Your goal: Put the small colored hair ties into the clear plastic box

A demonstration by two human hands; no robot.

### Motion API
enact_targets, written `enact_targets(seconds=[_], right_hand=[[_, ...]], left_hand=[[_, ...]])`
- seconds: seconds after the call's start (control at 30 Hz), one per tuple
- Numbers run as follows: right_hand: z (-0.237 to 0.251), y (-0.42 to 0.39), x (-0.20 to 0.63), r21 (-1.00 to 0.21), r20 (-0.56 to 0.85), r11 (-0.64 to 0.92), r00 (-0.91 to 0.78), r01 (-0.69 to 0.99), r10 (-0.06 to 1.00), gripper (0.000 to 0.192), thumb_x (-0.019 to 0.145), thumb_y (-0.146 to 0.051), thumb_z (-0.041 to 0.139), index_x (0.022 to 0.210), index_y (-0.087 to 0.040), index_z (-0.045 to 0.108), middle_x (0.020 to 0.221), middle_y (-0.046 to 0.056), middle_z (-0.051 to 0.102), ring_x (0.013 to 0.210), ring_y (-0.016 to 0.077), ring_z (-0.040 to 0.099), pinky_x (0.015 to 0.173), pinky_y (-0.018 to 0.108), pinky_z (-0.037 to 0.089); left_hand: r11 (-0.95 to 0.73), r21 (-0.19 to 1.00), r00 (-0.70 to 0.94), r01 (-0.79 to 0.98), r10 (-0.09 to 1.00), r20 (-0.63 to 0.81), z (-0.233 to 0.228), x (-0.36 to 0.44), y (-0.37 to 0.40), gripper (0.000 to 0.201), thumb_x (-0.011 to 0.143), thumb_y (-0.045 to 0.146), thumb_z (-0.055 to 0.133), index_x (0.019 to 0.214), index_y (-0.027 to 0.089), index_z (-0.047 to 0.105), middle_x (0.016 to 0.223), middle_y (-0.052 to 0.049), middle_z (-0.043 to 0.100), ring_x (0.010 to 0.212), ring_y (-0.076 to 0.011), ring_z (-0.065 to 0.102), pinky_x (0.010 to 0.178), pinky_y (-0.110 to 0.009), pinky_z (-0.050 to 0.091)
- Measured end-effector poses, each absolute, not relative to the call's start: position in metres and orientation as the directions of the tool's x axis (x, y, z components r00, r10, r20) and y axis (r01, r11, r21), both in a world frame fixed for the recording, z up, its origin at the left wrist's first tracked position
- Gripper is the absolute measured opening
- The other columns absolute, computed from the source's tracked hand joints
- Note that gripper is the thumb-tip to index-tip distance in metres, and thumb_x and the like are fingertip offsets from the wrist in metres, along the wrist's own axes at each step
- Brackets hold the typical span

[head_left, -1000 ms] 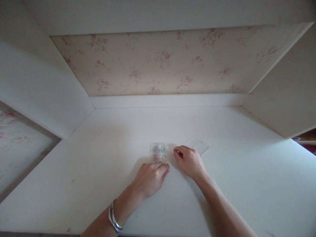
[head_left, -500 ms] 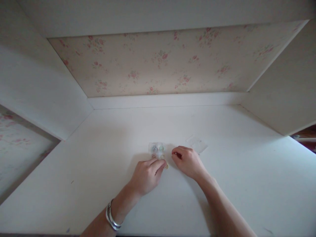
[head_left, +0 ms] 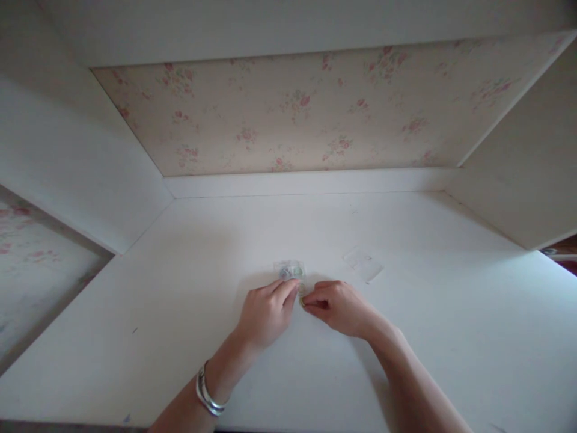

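A small clear plastic box [head_left: 297, 264] with compartments lies on the white tabletop. Little coils or rings, bluish and green, show in its far compartments. My left hand [head_left: 267, 313], a silver bracelet on its wrist, covers the near left part of the box, its thumb and fingers closed at the box's edge. At the near right corner, my right hand [head_left: 337, 308] pinches a small yellowish ring-like thing [head_left: 302, 300] between thumb and forefinger. Its exact kind is too small to make out, and the fingertips partly hide it.
Right of the box lies a clear rectangular plastic lid [head_left: 363, 266]. A thin dark sliver [head_left: 134, 330] and a small bluish scrap [head_left: 127, 418] lie on the tabletop [head_left: 202, 240] to the left. White panels and a flowered wall [head_left: 270, 120] enclose it at the back and sides.
My right hand has come left and nearer to me, closing on the yellowish thing. My left fingertips have slid slightly up along the box. The view has shifted slightly.
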State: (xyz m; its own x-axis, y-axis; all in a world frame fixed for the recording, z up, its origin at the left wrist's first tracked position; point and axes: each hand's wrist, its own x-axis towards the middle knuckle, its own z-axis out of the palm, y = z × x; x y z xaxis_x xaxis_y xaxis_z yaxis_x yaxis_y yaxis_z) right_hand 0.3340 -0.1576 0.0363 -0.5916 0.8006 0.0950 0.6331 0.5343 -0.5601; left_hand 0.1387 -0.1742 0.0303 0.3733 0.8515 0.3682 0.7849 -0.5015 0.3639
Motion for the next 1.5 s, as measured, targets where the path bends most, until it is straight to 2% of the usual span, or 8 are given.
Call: enact_targets(seconds=[0.13, 0.37, 0.53, 0.73, 0.8, 0.9, 1.23, 1.5], right_hand=[[0.036, -0.157, 0.334, -0.572, 0.092, 0.54, -0.606, 0.617, 0.79, 0.023, 0.087, -0.021, 0.05, 0.083, -0.029, 0.072, 0.07, -0.003, 0.063, 0.062, 0.0084, 0.054, 0.057, 0.019, 0.035], [0.045, -0.157, 0.338, -0.676, 0.106, 0.497, -0.596, 0.543, 0.796, 0.026, 0.089, -0.026, 0.048, 0.079, -0.024, 0.071, 0.068, -0.001, 0.063, 0.061, 0.0098, 0.054, 0.056, 0.02, 0.038], [0.043, -0.155, 0.335, -0.736, 0.171, 0.417, -0.45, 0.533, 0.876, 0.028, 0.091, -0.033, 0.046, 0.085, -0.022, 0.071, 0.072, 0.001, 0.066, 0.061, 0.0111, 0.056, 0.054, 0.021, 0.04], [0.034, -0.152, 0.332, -0.639, 0.22, 0.455, -0.419, 0.621, 0.881, 0.025, 0.091, -0.03, 0.047, 0.097, -0.026, 0.07, 0.077, 0.001, 0.067, 0.066, 0.0113, 0.059, 0.058, 0.021, 0.042], [0.036, -0.152, 0.333, -0.646, 0.243, 0.441, -0.38, 0.623, 0.893, 0.026, 0.092, -0.03, 0.045, 0.099, -0.025, 0.07, 0.079, 0.002, 0.067, 0.068, 0.0117, 0.06, 0.06, 0.021, 0.043], [0.039, -0.151, 0.334, -0.67, 0.281, 0.422, -0.317, 0.611, 0.906, 0.028, 0.092, -0.031, 0.044, 0.095, -0.024, 0.07, 0.081, 0.002, 0.068, 0.069, 0.0124, 0.061, 0.062, 0.022, 0.045], [0.039, -0.15, 0.338, -0.655, 0.309, 0.415, -0.278, 0.631, 0.91, 0.026, 0.091, -0.03, 0.044, 0.091, -0.025, 0.07, 0.085, 0.001, 0.07, 0.074, 0.014, 0.063, 0.065, 0.023, 0.046], [0.04, -0.15, 0.337, -0.65, 0.278, 0.406, -0.296, 0.642, 0.914, 0.028, 0.092, -0.031, 0.043, 0.09, -0.025, 0.07, 0.08, 0.001, 0.069, 0.07, 0.0139, 0.062, 0.063, 0.024, 0.044]], left_hand=[[-0.533, 0.376, 0.376, 0.758, 0.828, 0.416, 0.033, 0.13, -0.178, 0.021, 0.092, 0.023, 0.044, 0.101, 0.02, 0.063, 0.085, -0.003, 0.07, 0.074, -0.0136, 0.066, 0.071, -0.023, 0.052], [-0.702, 0.251, 0.627, 0.667, 0.71, 0.321, 0.032, 0.132, -0.187, 0.023, 0.092, 0.021, 0.042, 0.096, 0.021, 0.064, 0.075, -0.002, 0.068, 0.066, -0.0143, 0.065, 0.061, -0.025, 0.053], [-0.679, 0.241, 0.605, 0.693, 0.73, 0.316, 0.024, 0.135, -0.187, 0.027, 0.093, 0.022, 0.039, 0.103, 0.02, 0.064, 0.079, -0.005, 0.07, 0.07, -0.0152, 0.066, 0.063, -0.026, 0.055], [-0.649, 0.24, 0.582, 0.722, 0.757, 0.298, 0.015, 0.134, -0.186, 0.029, 0.094, 0.025, 0.039, 0.11, 0.021, 0.063, 0.086, -0.006, 0.071, 0.075, -0.0168, 0.067, 0.065, -0.028, 0.055], [-0.645, 0.242, 0.583, 0.725, 0.762, 0.282, 0.015, 0.135, -0.186, 0.028, 0.094, 0.025, 0.039, 0.11, 0.021, 0.062, 0.087, -0.006, 0.071, 0.075, -0.0169, 0.067, 0.065, -0.028, 0.055], [-0.636, 0.255, 0.581, 0.728, 0.771, 0.262, 0.016, 0.136, -0.186, 0.028, 0.095, 0.025, 0.038, 0.106, 0.022, 0.063, 0.086, -0.005, 0.071, 0.074, -0.0163, 0.067, 0.062, -0.027, 0.054], [-0.634, 0.305, 0.589, 0.711, 0.774, 0.235, 0.016, 0.134, -0.183, 0.028, 0.096, 0.031, 0.037, 0.104, 0.023, 0.062, 0.085, -0.004, 0.07, 0.072, -0.016, 0.066, 0.06, -0.025, 0.051], [-0.646, 0.239, 0.63, 0.725, 0.763, 0.148, 0.022, 0.136, -0.185, 0.022, 0.094, 0.023, 0.039, 0.097, 0.022, 0.061, 0.08, -0.002, 0.068, 0.071, -0.0178, 0.066, 0.056, -0.025, 0.047]])
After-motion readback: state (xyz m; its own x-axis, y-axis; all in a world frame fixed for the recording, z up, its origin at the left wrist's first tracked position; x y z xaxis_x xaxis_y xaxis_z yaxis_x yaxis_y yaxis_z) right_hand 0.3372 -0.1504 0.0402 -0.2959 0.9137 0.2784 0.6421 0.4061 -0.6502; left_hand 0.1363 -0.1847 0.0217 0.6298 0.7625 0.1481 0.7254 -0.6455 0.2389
